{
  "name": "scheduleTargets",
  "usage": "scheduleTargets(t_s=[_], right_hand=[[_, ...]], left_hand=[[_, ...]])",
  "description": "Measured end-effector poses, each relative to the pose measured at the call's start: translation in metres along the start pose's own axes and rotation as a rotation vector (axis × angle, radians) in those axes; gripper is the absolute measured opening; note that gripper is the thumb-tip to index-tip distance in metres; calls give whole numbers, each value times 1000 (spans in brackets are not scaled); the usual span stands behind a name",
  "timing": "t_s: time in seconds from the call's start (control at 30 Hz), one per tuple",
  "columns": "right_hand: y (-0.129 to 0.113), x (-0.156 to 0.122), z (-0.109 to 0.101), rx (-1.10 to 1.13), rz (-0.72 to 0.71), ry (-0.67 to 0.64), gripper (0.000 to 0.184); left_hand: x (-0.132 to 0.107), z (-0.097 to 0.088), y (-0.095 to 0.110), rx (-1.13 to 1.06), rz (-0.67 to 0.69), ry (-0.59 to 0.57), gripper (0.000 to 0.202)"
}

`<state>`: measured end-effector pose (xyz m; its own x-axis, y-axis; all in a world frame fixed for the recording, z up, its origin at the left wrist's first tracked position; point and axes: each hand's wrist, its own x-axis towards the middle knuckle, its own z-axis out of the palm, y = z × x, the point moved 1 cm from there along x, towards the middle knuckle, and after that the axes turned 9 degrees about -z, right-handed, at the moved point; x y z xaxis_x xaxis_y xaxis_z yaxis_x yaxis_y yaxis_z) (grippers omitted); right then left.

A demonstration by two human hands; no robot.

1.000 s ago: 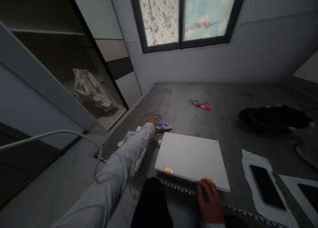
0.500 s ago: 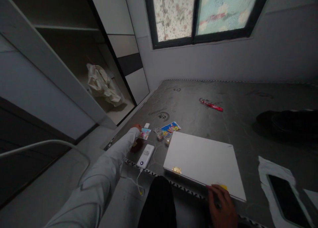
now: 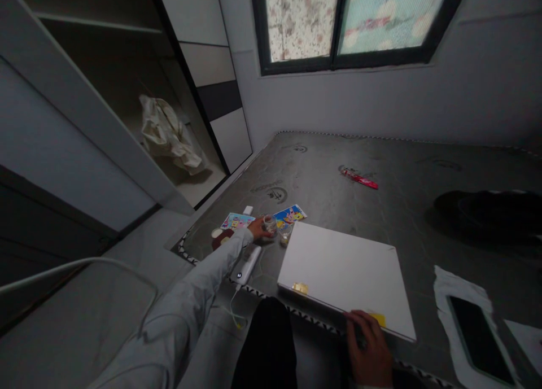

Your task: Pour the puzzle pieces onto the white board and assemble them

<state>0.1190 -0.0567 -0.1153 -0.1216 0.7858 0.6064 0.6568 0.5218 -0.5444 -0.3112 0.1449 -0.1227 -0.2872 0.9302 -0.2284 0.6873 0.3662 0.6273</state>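
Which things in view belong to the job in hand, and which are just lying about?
Apparently in use: small clear jar, touched by the left hand; white box, its near edge touched by the right hand; perhaps a second jar.

Apparently just lying about: dark-screened phone; red item; white corded device; pale crumpled bundle.

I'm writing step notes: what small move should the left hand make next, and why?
Perhaps lift the left jar straight up with the left hand: its fingers are at that jar, and the other jar sits close on its right.
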Motion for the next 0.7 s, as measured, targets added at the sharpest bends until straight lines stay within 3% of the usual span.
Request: scheduleTargets(t_s=[0.17, 0.3, 0.4, 0.53, 0.63, 0.7], right_hand=[[3, 0, 1, 5, 2, -17, 32], [-3, 6, 1, 61, 18, 5, 25], [-19, 17, 4, 131, 103, 26, 27], [-44, 42, 15, 260, 177, -27, 55], [-56, 66, 23, 360, 138, -74, 82], [-58, 81, 24, 407, 170, -83, 89]], left_hand=[[-18, -7, 17, -63, -30, 99, 49], [-44, -34, 39, -93, -28, 261, 53], [-78, -53, 66, -81, 88, 303, 55], [-141, -47, 112, -101, 285, 113, 59], [-189, -18, 143, -162, 381, -106, 58], [-212, 3, 157, -244, 433, -210, 57]])
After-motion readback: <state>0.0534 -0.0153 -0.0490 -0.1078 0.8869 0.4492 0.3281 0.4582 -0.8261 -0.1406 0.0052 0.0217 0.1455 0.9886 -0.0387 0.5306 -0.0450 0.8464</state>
